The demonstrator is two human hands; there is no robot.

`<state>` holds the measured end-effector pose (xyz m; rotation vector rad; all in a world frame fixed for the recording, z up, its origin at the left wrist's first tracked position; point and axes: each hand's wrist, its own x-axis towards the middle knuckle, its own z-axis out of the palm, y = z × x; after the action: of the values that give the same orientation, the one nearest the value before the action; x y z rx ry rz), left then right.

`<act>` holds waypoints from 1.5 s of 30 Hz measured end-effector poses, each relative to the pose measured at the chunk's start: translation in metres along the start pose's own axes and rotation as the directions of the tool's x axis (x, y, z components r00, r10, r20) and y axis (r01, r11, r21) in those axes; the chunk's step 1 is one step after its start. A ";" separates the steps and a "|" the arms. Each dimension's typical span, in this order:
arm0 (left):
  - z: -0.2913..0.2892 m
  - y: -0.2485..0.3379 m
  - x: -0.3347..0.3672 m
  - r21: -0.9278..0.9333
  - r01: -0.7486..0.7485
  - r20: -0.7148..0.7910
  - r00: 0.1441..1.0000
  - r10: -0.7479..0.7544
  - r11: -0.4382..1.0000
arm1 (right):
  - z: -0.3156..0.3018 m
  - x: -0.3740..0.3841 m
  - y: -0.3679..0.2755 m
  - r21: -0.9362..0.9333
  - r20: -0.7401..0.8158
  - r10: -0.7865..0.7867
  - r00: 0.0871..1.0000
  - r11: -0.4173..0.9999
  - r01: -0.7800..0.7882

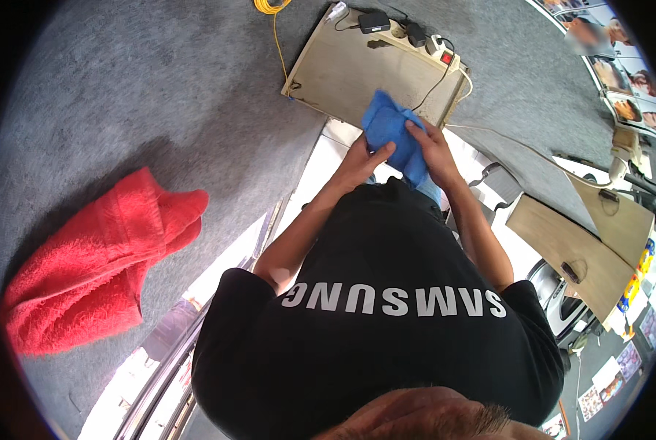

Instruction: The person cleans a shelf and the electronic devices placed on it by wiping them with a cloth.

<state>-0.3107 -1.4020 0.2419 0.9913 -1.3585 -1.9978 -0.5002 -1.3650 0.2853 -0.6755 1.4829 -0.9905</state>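
Note:
Between my two hands is a bunched blue cloth [388, 128], its upper edge sticking up past my fingers. My left hand [363, 160] is closed on the lower left of the cloth, thumb lying across it. On the right side, my right hand [432, 149] grips the cloth too, with its thumb pressed on top. Both hands are held in front of my body, near the close edge of a beige board [342, 81]. Part of the cloth hangs down between my wrists. Whatever may be inside the folds is hidden.
A power strip [423, 42] with plugs and a black adapter [375, 22] lies along the board's far edge. At left, a crumpled red towel [100, 264] rests on the grey carpet-like surface [159, 81]. A yellow cable [276, 44] runs beside the board. Wooden panels [562, 257] stand at right.

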 end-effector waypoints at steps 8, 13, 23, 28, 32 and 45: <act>-0.052 0.035 0.012 0.270 -0.041 -0.473 0.865 0.170 0.962 | -0.047 0.020 0.044 -0.681 -0.262 -0.621 0.739 0.662 0.315; -0.080 0.085 0.045 0.479 -0.194 -0.573 0.670 0.472 0.856 | -0.067 0.039 0.071 -0.810 -0.362 -0.675 0.643 0.569 0.142; -0.091 0.033 0.110 0.949 -0.005 -0.176 0.821 0.543 0.316 | -0.036 0.075 0.097 -0.760 -0.468 -0.712 0.524 0.627 0.172; -0.098 0.006 0.123 0.995 -0.100 0.089 0.789 0.607 -0.016 | -0.035 0.075 0.095 -0.728 -0.473 -0.687 0.551 0.657 0.194; -0.093 0.000 0.131 0.998 -0.046 0.066 0.777 0.626 -0.049 | -0.034 0.074 0.097 -0.725 -0.493 -0.673 0.552 0.668 0.168; -0.114 0.014 0.205 0.991 -0.047 -0.044 0.759 0.650 0.122 | -0.035 0.072 0.095 -0.726 -0.486 -0.684 0.544 0.662 0.184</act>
<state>-0.3403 -1.6241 0.1722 1.2905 -2.2576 -0.1603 -0.5342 -1.3746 0.1661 -1.2977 2.5048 -1.2907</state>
